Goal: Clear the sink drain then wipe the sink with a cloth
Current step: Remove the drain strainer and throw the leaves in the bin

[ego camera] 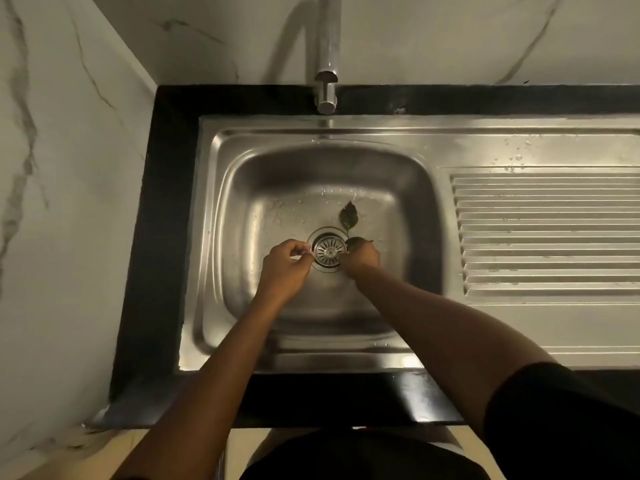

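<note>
A round metal drain strainer point(329, 250) sits in the bottom of the steel sink basin point(242, 209). My left hand point(285, 263) is at the strainer's left edge and pinches a small pale scrap between thumb and fingers. My right hand point(360, 256) is at the strainer's right edge, its fingers curled over a dark green leaf point(356, 241) that shows just above the knuckles. A second dark green leaf point(348, 214) lies flat on the basin floor above and right of the drain. No cloth is in view.
A chrome tap point(327, 64) hangs over the basin's back edge. A ribbed steel drainboard point(547, 233) with water drops extends to the right. A black countertop point(166, 237) frames the sink, with marble-pattern walls behind and on the left.
</note>
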Demonstrator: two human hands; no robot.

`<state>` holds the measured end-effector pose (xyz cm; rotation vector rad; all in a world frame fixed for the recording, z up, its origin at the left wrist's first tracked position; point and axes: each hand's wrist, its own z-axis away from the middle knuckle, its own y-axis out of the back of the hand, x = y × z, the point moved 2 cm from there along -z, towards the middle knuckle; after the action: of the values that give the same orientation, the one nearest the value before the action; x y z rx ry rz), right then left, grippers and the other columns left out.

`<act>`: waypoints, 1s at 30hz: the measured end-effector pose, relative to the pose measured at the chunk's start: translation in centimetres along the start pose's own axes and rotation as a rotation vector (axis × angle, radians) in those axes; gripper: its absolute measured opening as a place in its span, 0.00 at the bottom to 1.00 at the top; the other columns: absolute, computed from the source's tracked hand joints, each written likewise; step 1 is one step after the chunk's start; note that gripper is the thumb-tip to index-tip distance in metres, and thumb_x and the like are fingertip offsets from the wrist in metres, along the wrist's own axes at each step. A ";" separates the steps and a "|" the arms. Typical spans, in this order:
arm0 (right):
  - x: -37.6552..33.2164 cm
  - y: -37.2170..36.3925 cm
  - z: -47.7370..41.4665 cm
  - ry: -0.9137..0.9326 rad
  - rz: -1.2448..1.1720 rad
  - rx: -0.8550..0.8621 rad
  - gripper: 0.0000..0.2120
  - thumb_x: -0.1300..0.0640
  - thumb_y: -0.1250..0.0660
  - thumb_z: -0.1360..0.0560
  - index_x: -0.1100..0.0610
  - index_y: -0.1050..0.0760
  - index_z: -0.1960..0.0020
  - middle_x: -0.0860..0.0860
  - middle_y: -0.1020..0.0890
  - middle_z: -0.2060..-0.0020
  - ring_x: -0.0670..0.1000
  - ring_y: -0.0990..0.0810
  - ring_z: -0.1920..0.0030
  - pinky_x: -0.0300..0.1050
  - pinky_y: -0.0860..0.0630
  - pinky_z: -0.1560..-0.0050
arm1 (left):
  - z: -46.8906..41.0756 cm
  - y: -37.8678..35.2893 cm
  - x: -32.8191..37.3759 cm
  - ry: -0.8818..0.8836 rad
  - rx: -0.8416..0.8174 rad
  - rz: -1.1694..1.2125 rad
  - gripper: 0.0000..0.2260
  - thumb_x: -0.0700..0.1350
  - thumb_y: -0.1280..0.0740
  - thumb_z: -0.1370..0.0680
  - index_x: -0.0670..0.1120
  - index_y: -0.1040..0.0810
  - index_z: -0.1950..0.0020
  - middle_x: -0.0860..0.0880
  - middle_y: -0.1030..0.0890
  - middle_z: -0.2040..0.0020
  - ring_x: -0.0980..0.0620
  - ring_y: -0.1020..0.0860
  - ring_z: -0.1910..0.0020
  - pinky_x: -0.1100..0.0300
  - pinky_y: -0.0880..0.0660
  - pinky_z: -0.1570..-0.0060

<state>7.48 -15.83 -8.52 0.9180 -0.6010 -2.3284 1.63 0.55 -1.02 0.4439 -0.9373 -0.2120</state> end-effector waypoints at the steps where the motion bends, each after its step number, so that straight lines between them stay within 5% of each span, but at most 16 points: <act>1: -0.1 -0.1 -0.2 -0.019 -0.008 -0.006 0.16 0.60 0.27 0.23 0.58 0.19 0.36 0.57 0.16 0.40 0.58 0.17 0.39 0.44 0.22 0.43 | -0.2 0.1 -0.1 0.003 0.004 0.006 0.09 0.47 0.29 0.19 0.47 0.15 0.41 0.51 0.14 0.42 0.51 0.17 0.41 0.53 0.21 0.37; 7: -0.8 -0.5 -0.9 -0.076 0.048 0.019 0.12 0.57 0.29 0.21 0.60 0.19 0.40 0.57 0.15 0.44 0.57 0.16 0.42 0.44 0.23 0.49 | -0.7 0.6 -0.7 0.005 0.019 0.033 0.08 0.46 0.29 0.19 0.46 0.15 0.42 0.51 0.14 0.42 0.53 0.17 0.46 0.57 0.22 0.39; 11: -0.8 -0.6 -1.3 -0.126 0.018 0.033 0.11 0.56 0.28 0.21 0.61 0.19 0.42 0.56 0.15 0.46 0.56 0.16 0.46 0.42 0.25 0.55 | -0.8 0.6 -1.2 0.018 0.024 0.040 0.06 0.46 0.30 0.19 0.49 0.15 0.43 0.53 0.14 0.44 0.65 0.20 0.52 0.63 0.25 0.47; 16: -0.5 0.3 -0.8 -0.133 -0.063 0.052 0.12 0.50 0.27 0.22 0.57 0.23 0.56 0.50 0.19 0.62 0.45 0.24 0.68 0.33 0.33 0.74 | -0.9 0.7 -0.7 0.020 0.039 0.054 0.04 0.48 0.31 0.18 0.53 0.17 0.47 0.54 0.15 0.46 0.65 0.20 0.52 0.60 0.23 0.45; 20: -0.5 2.6 1.0 -0.083 -0.310 0.037 0.10 0.60 0.24 0.25 0.60 0.21 0.63 0.55 0.16 0.68 0.51 0.17 0.70 0.42 0.19 0.67 | -0.8 0.6 0.1 -0.003 0.042 0.046 0.03 0.48 0.31 0.18 0.54 0.18 0.47 0.54 0.16 0.46 0.65 0.21 0.52 0.64 0.25 0.51; 30: -4.4 12.8 4.9 0.270 -0.503 0.117 0.05 0.62 0.28 0.25 0.59 0.16 0.58 0.53 0.14 0.69 0.49 0.13 0.69 0.41 0.17 0.66 | -0.1 -0.6 3.6 -0.087 0.082 0.110 0.07 0.48 0.32 0.17 0.49 0.15 0.43 0.50 0.14 0.47 0.51 0.15 0.48 0.50 0.17 0.44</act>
<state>10.89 -21.56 4.30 1.5563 -0.4306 -2.5462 3.83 -1.27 1.32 0.4601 -1.0558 -0.0936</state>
